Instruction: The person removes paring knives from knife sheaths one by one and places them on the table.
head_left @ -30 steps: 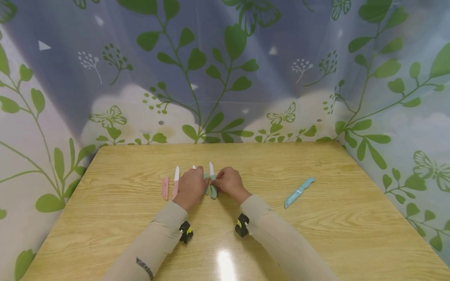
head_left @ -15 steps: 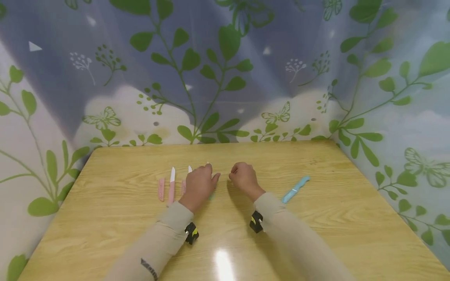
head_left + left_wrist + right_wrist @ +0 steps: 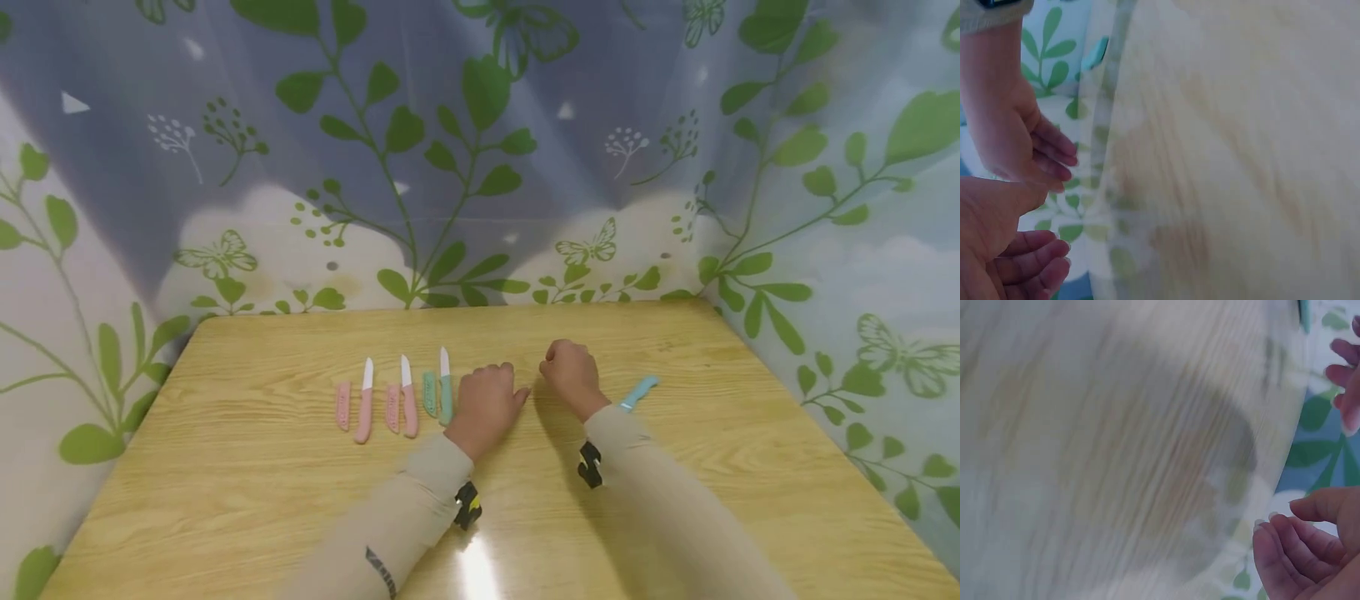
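In the head view my left hand (image 3: pixel 486 410) hovers right of the green knife (image 3: pixel 446 390), its loosely curled fingers holding nothing. My right hand (image 3: pixel 572 377) hangs farther right, near the blue knife (image 3: pixel 642 390), also empty with fingers bent loosely. The blue knife's lower part is hidden behind that wrist and sleeve. Left of the hands, the green sheath (image 3: pixel 430 394) lies beside its knife. Farther left come a pink knife (image 3: pixel 409 408) with white blade, a pink sheath (image 3: pixel 393 408), another pink knife (image 3: pixel 364 408) and another pink sheath (image 3: pixel 343 406).
The wooden table (image 3: pixel 247 483) carries the knives and sheaths in a roughly parallel row, bare blades pointing to the far edge. Behind it hangs a curtain (image 3: pixel 480 225) with leaf and butterfly prints. A light reflection shows near the front of the table.
Both hands have left the green knife and sheath and moved right, toward the blue knife. The green knife and sheath now lie uncovered in the row. The camera view has shifted slightly.
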`<state>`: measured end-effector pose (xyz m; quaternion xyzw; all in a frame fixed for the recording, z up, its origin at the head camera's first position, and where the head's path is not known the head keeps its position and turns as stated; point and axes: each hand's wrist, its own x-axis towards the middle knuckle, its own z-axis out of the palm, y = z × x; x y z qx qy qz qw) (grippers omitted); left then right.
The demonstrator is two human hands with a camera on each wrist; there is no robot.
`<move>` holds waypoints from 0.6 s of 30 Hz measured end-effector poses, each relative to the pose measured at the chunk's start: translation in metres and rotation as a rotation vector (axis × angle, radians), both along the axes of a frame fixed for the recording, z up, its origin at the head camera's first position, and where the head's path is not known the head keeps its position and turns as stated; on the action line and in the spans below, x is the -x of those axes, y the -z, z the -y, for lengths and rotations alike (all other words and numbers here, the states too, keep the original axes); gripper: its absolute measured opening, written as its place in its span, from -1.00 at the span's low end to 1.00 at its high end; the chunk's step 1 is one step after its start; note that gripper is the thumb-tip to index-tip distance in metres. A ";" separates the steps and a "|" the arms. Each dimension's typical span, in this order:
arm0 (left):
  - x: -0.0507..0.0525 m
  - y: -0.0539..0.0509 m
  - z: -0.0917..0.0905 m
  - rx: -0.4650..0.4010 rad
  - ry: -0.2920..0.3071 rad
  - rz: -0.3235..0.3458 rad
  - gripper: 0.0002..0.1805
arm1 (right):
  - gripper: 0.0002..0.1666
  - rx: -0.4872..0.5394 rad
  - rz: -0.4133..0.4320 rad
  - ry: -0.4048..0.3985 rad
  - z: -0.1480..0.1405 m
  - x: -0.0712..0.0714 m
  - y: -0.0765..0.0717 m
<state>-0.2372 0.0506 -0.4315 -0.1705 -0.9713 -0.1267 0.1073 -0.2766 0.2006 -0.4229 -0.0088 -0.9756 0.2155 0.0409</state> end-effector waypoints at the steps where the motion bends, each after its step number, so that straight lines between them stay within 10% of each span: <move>1: -0.001 0.001 -0.006 0.006 0.004 -0.007 -0.63 | -0.79 -0.006 -0.002 0.009 -0.004 0.001 0.000; 8: -0.015 0.007 -0.044 0.031 0.032 -0.053 -0.64 | -0.46 -0.067 -0.036 0.022 -0.041 0.002 0.007; 18: -0.027 0.011 -0.073 0.037 0.078 -0.024 -0.60 | -0.84 -0.208 0.139 0.041 -0.080 0.004 -0.001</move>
